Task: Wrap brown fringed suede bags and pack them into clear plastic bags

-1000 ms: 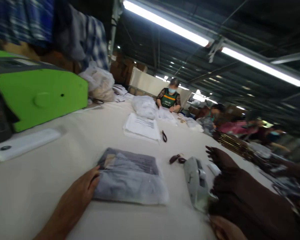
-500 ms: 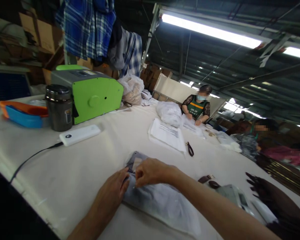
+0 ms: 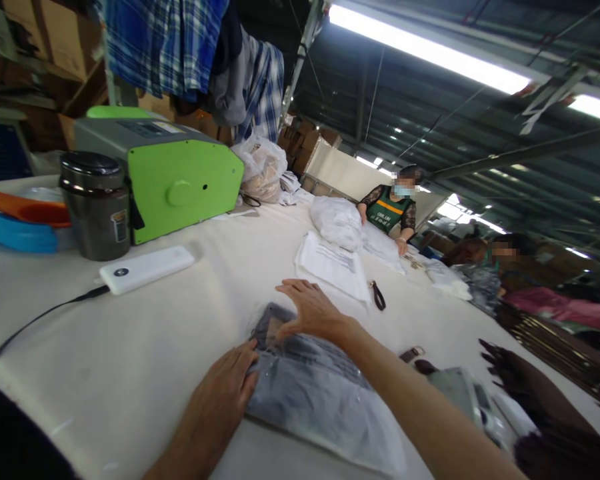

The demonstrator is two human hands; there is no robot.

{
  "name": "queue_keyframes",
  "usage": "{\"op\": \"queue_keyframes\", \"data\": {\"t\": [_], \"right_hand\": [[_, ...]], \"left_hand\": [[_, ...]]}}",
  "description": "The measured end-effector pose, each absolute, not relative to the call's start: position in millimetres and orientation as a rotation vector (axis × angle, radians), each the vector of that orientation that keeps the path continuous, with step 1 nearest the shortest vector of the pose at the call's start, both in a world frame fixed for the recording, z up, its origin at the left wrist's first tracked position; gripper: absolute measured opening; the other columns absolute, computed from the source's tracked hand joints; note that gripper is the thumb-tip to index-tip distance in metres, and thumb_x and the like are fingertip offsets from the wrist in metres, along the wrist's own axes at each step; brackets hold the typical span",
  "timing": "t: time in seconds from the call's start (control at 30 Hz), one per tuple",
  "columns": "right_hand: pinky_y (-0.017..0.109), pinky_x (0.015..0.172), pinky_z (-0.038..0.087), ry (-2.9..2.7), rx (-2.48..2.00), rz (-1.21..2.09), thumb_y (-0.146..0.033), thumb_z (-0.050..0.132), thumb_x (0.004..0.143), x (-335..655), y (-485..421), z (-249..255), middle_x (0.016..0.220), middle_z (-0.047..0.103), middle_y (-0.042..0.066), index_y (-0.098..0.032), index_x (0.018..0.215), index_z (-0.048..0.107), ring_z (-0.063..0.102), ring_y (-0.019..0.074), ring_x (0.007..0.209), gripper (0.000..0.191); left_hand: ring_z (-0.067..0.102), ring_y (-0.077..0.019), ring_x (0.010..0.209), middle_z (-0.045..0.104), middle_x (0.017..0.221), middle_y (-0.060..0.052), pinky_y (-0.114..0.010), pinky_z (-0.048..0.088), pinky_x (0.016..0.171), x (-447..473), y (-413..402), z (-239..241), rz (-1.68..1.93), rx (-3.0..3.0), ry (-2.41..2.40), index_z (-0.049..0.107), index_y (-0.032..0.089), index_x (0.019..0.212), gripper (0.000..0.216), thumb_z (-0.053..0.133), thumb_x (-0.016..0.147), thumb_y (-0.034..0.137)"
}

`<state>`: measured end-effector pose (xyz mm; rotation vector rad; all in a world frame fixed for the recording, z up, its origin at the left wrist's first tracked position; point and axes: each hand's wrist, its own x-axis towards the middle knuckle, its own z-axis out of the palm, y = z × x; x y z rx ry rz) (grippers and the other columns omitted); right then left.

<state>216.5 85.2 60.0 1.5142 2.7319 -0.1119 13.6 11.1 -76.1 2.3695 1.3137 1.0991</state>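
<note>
A grey folded garment in a clear plastic bag (image 3: 320, 390) lies on the white table (image 3: 170, 333) in front of me. My left hand (image 3: 225, 393) rests flat against the bag's near left edge, fingers stretched out. My right hand (image 3: 307, 310) lies open on the bag's far end, fingers spread and pressing down on the plastic. Neither hand grips anything.
A white power bank (image 3: 147, 268) with a black cable, a dark steel flask (image 3: 96, 203) and a green machine (image 3: 165, 177) stand at the left. Printed sheets (image 3: 333, 263), a grey handheld device (image 3: 467, 397) and dark fabric (image 3: 535, 400) lie to the right. Other people work at the table's far end.
My right hand has come over from the right onto the bag and now lies spread flat on its far end. The left hand stays at the bag's near edge.
</note>
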Motion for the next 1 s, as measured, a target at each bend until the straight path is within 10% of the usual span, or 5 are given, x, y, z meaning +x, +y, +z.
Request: {"op": "queue_keyframes", "data": {"t": [0.1, 0.3, 0.77, 1.0], "right_hand": [[0.047, 0.114, 0.022, 2.757, 1.766, -0.402, -0.064, 0.053, 0.086, 225.3, 58.9, 41.7, 0.157, 0.025, 0.015, -0.017, 0.15, 0.023, 0.023, 0.0287, 0.143, 0.085], [0.051, 0.118, 0.007, 2.818, 1.781, -0.285, -0.063, 0.038, 0.093, 203.3, 31.4, 6.8, 0.156, 0.029, 0.009, -0.022, 0.147, 0.032, 0.019, 0.028, 0.145, 0.068], [0.048, 0.119, 0.01, 2.665, 2.509, -0.288, -0.05, 0.04, 0.097, 287.4, -11.6, -16.4, 0.145, 0.048, 0.009, -0.019, 0.139, 0.049, 0.033, 0.0251, 0.14, 0.053], [0.044, 0.106, 0.032, 2.408, 2.528, -0.731, -0.045, 0.056, 0.085, 336.7, 14.2, 0.7, 0.131, 0.058, 0.015, -0.016, 0.124, 0.061, 0.049, 0.0301, 0.124, 0.049]], "left_hand": [[0.069, -0.024, 0.101, 0.07, 0.116, -0.009, -0.039, 0.056, 0.091, 13.0, 13.4, -78.0, 1.118, 2.364, 1.301, 0.065, 0.022, 0.096, 0.021, 0.047, 0.089, 0.03], [0.069, -0.0233, 0.101, 0.072, 0.112, -0.006, -0.036, 0.055, 0.093, 9.9, 20.8, -81.9, 1.121, 2.284, 1.298, 0.066, 0.025, 0.095, 0.026, 0.046, 0.085, 0.038], [0.056, -0.0316, 0.121, 0.059, 0.13, -0.015, -0.044, 0.049, 0.098, -5.4, 45.7, -72.2, 1.012, 1.813, 1.386, 0.058, 0.02, 0.108, 0.052, 0.052, 0.074, 0.06], [0.069, -0.0271, 0.084, 0.069, 0.098, -0.01, -0.035, 0.054, 0.067, -0.3, 92.7, -39.1, 0.643, 1.56, 1.344, 0.05, 0.018, 0.106, 0.061, 0.057, 0.062, 0.061]]}}
